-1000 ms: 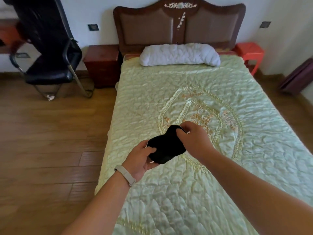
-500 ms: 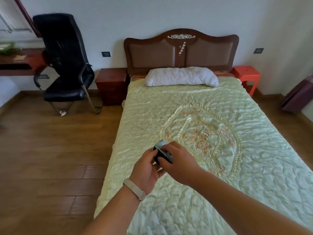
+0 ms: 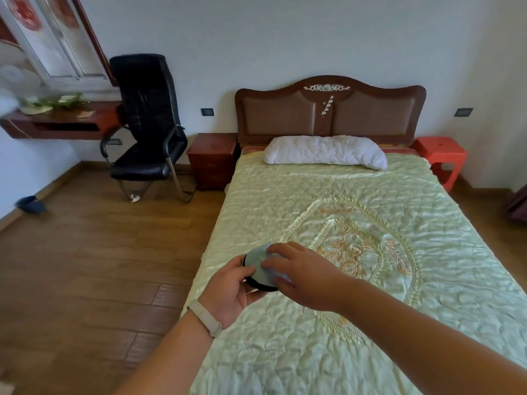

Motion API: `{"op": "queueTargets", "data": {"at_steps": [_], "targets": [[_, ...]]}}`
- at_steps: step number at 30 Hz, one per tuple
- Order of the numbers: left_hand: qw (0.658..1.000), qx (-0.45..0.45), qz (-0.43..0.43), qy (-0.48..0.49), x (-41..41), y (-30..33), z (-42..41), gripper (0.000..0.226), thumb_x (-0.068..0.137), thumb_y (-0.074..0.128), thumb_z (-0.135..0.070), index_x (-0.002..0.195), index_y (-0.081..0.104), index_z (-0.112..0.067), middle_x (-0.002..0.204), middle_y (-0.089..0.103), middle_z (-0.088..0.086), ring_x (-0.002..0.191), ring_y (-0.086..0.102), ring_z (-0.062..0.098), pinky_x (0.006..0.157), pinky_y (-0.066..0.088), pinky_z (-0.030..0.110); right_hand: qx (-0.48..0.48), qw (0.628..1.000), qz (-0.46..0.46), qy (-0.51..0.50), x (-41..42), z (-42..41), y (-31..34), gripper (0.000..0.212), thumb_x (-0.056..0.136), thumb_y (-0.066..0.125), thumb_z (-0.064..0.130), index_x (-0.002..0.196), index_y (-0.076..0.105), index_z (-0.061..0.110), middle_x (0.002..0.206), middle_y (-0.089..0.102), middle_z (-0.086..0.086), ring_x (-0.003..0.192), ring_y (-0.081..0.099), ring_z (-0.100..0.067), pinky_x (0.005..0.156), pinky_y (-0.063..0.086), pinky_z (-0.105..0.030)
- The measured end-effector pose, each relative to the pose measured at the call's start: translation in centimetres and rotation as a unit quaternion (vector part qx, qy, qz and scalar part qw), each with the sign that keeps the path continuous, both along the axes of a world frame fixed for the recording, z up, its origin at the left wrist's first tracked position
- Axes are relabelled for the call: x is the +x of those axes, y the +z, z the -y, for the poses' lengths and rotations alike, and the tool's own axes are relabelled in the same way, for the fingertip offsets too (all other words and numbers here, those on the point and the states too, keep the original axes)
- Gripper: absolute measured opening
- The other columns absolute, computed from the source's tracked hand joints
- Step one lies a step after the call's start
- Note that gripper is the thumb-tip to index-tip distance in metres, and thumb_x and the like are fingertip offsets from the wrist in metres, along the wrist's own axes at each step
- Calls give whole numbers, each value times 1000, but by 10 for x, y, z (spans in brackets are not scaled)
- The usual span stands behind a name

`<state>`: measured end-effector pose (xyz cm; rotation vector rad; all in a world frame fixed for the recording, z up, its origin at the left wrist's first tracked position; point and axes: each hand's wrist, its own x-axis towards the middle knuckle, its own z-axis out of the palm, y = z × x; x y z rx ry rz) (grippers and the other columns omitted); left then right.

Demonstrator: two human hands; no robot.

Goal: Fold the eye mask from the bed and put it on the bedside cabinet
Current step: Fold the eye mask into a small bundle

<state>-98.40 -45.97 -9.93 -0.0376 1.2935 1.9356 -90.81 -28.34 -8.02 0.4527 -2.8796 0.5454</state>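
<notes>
The eye mask (image 3: 260,266) is folded into a small bundle, grey-blue on top with a black edge below. I hold it above the left edge of the bed (image 3: 356,252). My left hand (image 3: 232,292) cups it from underneath and the left. My right hand (image 3: 302,273) lies over its top with the fingers pressing on the fabric. The dark red bedside cabinet (image 3: 211,159) stands far off, left of the headboard, with nothing visible on its top.
A black office chair (image 3: 148,129) stands left of the cabinet, under a wall shelf (image 3: 57,121). A white pillow (image 3: 325,151) lies at the bed's head. A red plastic stool (image 3: 440,158) sits right of the bed. Wooden floor (image 3: 99,266) runs along the left side.
The mask went from a spread black shape to a compact folded bundle showing its grey-blue side. My view has lifted, so more of the wall, chair and shelf shows.
</notes>
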Motion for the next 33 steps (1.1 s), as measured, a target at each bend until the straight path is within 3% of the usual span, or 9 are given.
{"op": "queueTargets", "data": {"at_steps": [8, 14, 17, 24, 33], "targets": [[997, -33, -65, 26, 4, 11, -1, 29, 90, 52, 0, 114, 64, -10, 101, 70, 15, 87, 66, 28, 69, 58, 39, 15, 995, -76, 58, -15, -4, -5, 36, 87, 63, 29, 121, 58, 19, 127, 56, -5, 122, 47, -28, 93, 46, -46], [993, -44, -66, 89, 11, 10, 28, 29, 90, 55, -2, 115, 65, -11, 102, 69, 15, 90, 64, 29, 72, 58, 39, -42, 987, -82, 133, -34, 15, -14, 36, 87, 65, 28, 120, 60, 16, 125, 58, -5, 116, 51, -27, 92, 46, -35], [989, -31, -56, 130, 15, 10, 53, 28, 88, 55, 0, 110, 69, -12, 102, 71, 15, 90, 66, 29, 71, 59, 39, -60, 980, -80, 171, -41, 38, -17, 36, 86, 67, 27, 120, 60, 17, 125, 57, -4, 115, 51, -24, 92, 45, -30], [975, -42, -41, 215, 23, 15, 117, 28, 89, 54, 0, 112, 67, -9, 101, 70, 17, 88, 67, 29, 63, 58, 36, -45, 962, -90, 255, -65, 103, -17, 37, 89, 62, 28, 124, 55, 18, 128, 55, -4, 116, 50, -23, 91, 48, -34], [948, -28, -23, 316, 59, 18, 243, 30, 91, 50, 1, 116, 64, -8, 102, 70, 17, 91, 66, 29, 70, 58, 40, -8, 928, -102, 359, -67, 235, -19, 38, 92, 53, 31, 127, 51, 19, 133, 52, -4, 121, 46, -23, 100, 40, -33]]}}
